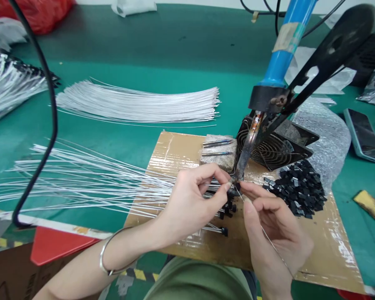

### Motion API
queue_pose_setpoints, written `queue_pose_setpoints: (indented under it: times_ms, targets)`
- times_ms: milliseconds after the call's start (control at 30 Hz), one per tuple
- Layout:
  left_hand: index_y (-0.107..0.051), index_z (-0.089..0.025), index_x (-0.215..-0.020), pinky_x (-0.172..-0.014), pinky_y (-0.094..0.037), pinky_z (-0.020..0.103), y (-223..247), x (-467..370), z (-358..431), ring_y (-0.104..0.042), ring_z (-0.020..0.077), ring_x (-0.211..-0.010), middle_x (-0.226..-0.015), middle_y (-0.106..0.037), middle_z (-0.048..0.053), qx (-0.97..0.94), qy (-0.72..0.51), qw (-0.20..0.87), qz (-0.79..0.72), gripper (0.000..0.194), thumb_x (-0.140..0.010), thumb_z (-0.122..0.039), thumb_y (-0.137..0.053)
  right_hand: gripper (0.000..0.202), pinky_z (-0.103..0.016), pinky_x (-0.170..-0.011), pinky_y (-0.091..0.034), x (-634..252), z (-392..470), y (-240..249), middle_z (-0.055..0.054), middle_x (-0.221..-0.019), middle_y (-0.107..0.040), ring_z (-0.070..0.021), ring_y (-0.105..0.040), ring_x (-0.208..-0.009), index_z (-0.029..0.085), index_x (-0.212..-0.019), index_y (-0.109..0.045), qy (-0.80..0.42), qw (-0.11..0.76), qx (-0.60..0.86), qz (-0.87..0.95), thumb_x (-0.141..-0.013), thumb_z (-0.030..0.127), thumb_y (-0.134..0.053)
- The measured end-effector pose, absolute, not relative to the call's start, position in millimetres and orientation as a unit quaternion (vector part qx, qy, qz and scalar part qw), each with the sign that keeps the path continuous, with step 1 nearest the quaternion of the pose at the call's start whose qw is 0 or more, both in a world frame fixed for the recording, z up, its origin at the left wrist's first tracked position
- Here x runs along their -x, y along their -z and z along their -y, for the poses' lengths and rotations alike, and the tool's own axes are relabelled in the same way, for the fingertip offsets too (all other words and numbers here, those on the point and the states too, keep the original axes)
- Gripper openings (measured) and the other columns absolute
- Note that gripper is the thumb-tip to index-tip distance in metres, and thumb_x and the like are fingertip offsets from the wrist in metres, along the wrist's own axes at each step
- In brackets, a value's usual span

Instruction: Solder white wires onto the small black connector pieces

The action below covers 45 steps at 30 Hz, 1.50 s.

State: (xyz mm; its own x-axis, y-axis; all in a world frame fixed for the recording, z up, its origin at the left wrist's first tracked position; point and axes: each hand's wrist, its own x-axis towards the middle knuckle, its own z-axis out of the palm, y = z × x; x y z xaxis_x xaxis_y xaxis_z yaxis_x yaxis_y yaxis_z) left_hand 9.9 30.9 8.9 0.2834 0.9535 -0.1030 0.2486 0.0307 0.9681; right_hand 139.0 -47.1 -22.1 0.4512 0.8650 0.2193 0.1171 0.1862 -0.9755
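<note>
My right hand (273, 233) pinches a thin grey solder wire (273, 246), which runs across the palm to a soldering iron (248, 146). The iron has a blue handle and is fixed in a black holder, with its tip pointing down. My left hand (196, 200) is closed in a pinch close to the tip; what its fingers hold is mostly hidden. Between the hands a small black connector (237, 187) shows under the tip. Below and behind my left hand lie white wires (112, 183), several with black connectors (224, 231) on their ends.
A cardboard sheet (325, 250) lies under the work. It bears a pile of small black connectors (300, 187), a black fan (275, 146) and a block with spare tips (217, 160). A white wire bundle (140, 102), a phone (364, 135) and a yellow sponge (371, 207) lie around. A black cable (51, 104) hangs at left.
</note>
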Motion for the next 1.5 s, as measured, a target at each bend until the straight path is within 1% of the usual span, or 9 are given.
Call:
queue_pose_setpoints:
  times_ms: [200, 300, 567, 933, 1067, 1367, 1500]
  targets:
    - [-0.067, -0.017, -0.075, -0.061, -0.048, 0.027, -9.1, -8.9, -30.0, -0.07, 0.0201, -0.078, -0.081, -0.074, 0.007, -0.615, -0.337, 0.514, -0.494, 0.01, -0.083, -0.022, -0.064, 0.016, -0.014, -0.093, -0.059, -138.3, 46.9, 21.5, -0.002, -0.113, -0.081, -0.0104, -0.077, -0.105, 0.021, -0.084, -0.067, -0.287, 0.635, 0.572, 0.432, -0.092, 0.008, -0.071]
    - [-0.067, -0.017, -0.075, -0.061, -0.048, 0.027, -8.7, -9.3, -29.6, -0.07, 0.0195, -0.077, -0.081, -0.074, 0.006, -0.614, -0.339, 0.515, -0.492, 0.01, -0.083, -0.021, -0.064, 0.015, -0.016, -0.095, -0.059, -138.1, 46.4, 22.4, -0.003, -0.113, -0.081, -0.0112, -0.077, -0.106, 0.021, -0.084, -0.067, -0.286, 0.635, 0.572, 0.434, -0.092, 0.008, -0.071]
    - [-0.066, -0.018, -0.073, -0.062, -0.048, 0.028, -7.3, -9.0, -30.3, -0.069, 0.0181, -0.075, -0.08, -0.074, 0.005, -0.604, -0.34, 0.523, -0.496, 0.01, -0.082, -0.021, -0.064, 0.015, -0.019, -0.091, -0.062, -138.6, 46.9, 23.6, -0.004, -0.113, -0.081, -0.0132, -0.079, -0.101, 0.021, -0.083, -0.067, -0.284, 0.632, 0.578, 0.431, -0.092, 0.009, -0.071]
    - [-0.067, -0.017, -0.073, -0.058, -0.045, 0.027, -9.9, -10.6, -31.8, -0.068, 0.0193, -0.075, -0.081, -0.074, 0.007, -0.598, -0.331, 0.522, -0.511, 0.01, -0.081, -0.024, -0.065, 0.016, -0.015, -0.097, -0.058, -139.9, 45.9, 23.3, -0.001, -0.116, -0.081, -0.0104, -0.077, -0.108, 0.022, -0.084, -0.067, -0.303, 0.641, 0.559, 0.43, -0.094, 0.009, -0.069]
    - [-0.067, -0.017, -0.073, -0.059, -0.046, 0.028, -11.1, -10.6, -31.2, -0.068, 0.0197, -0.075, -0.082, -0.074, 0.008, -0.598, -0.325, 0.521, -0.515, 0.012, -0.081, -0.026, -0.065, 0.016, -0.014, -0.096, -0.058, -140.3, 47.0, 23.6, -0.002, -0.118, -0.081, -0.0106, -0.077, -0.108, 0.022, -0.084, -0.067, -0.307, 0.64, 0.558, 0.43, -0.094, 0.009, -0.07]
    - [-0.067, -0.017, -0.074, -0.066, -0.051, 0.032, -9.0, -9.2, -30.8, -0.071, 0.023, -0.079, -0.085, -0.075, 0.01, -0.596, -0.307, 0.519, -0.53, 0.014, -0.081, -0.03, -0.064, 0.015, -0.022, -0.096, -0.061, -141.0, 46.9, 24.0, -0.006, -0.116, -0.082, -0.0159, -0.079, -0.107, 0.02, -0.081, -0.067, -0.313, 0.624, 0.579, 0.42, -0.093, 0.013, -0.071]
    - [-0.067, -0.018, -0.074, -0.067, -0.052, 0.032, -7.3, -9.6, -32.5, -0.071, 0.0232, -0.081, -0.085, -0.076, 0.01, -0.593, -0.308, 0.523, -0.53, 0.013, -0.08, -0.029, -0.066, 0.015, -0.025, -0.093, -0.063, -140.5, 47.7, 22.8, -0.008, -0.114, -0.082, -0.0178, -0.08, -0.104, 0.02, -0.08, -0.066, -0.31, 0.624, 0.585, 0.415, -0.092, 0.014, -0.073]
